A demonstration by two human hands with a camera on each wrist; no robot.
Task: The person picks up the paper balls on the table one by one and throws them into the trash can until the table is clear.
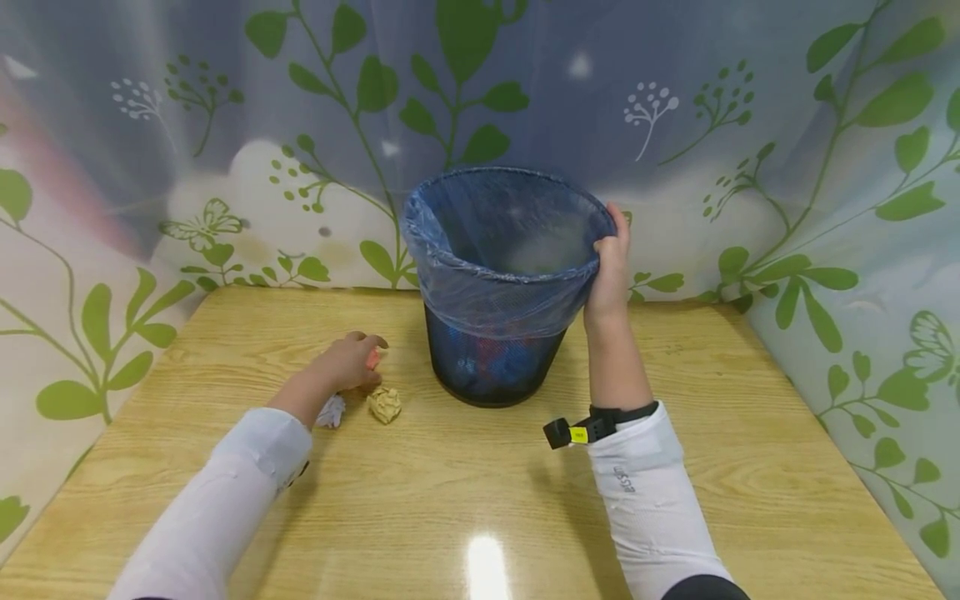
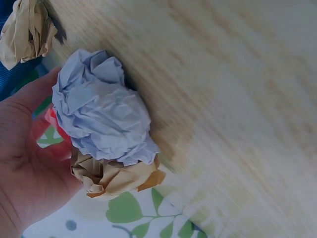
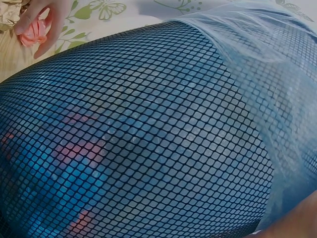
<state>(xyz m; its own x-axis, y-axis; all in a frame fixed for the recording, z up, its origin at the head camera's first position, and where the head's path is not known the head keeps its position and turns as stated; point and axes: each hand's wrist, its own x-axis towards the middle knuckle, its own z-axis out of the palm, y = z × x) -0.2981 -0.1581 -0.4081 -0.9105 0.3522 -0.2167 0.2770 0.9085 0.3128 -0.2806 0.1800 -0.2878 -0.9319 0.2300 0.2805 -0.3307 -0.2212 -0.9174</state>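
My left hand (image 1: 341, 367) is low over the table, left of the bin, with thumb and fingers around a pink crumpled paper ball (image 3: 34, 32). Close beside it lie a white paper ball (image 2: 101, 109) and a tan one (image 2: 119, 178), the tan one hidden in the head view. A yellowish paper ball (image 1: 385, 404) sits nearer the bin. With fingers over the rim, my right hand (image 1: 611, 267) grips the black mesh waste bin (image 1: 491, 375) at its right side. A translucent blue liner bag (image 1: 495, 304) folds over the rim, and blue and reddish contents show through the mesh.
The wooden table (image 1: 450, 492) carries the bin near its back edge. Behind it and along both sides hangs a curtain (image 1: 555, 83) printed with leaves. A black wrist camera (image 1: 558, 433) juts out from the right wrist.
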